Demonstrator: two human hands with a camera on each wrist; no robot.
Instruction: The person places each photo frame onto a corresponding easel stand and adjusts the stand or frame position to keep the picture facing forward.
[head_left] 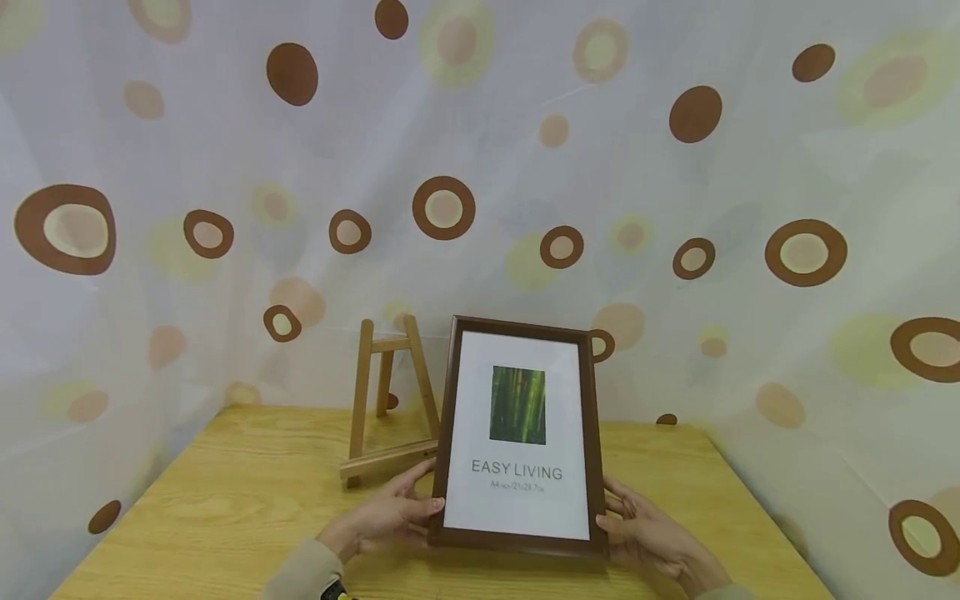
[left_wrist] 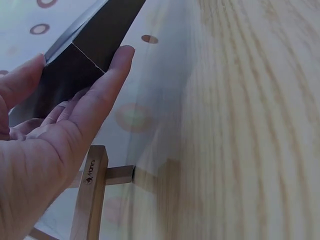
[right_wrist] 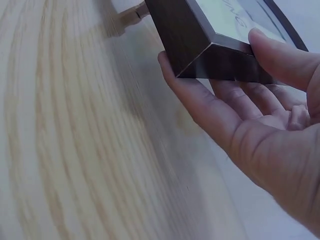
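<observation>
Left hand (head_left: 390,510) and right hand (head_left: 654,533) grasp the brown rectangular picture frame (head_left: 519,450) near its bottom corners, seemingly lifted off the yellow wooden table (head_left: 247,475) but not yet seated on the pale wooden easel (head_left: 362,400) alongside

Easel (head_left: 362,392) partly hidden behind picture frame (head_left: 519,442), small print (head_left: 517,486) — partly blurred, dark wristband (head_left: 333,590) — cut off at bottom edge

1 wooden table (head_left: 232,508), pale backdrop (head_left: 495,125) behind, brown rings (head_left: 420,208), peach spots (head_left: 554,131)
</observation>
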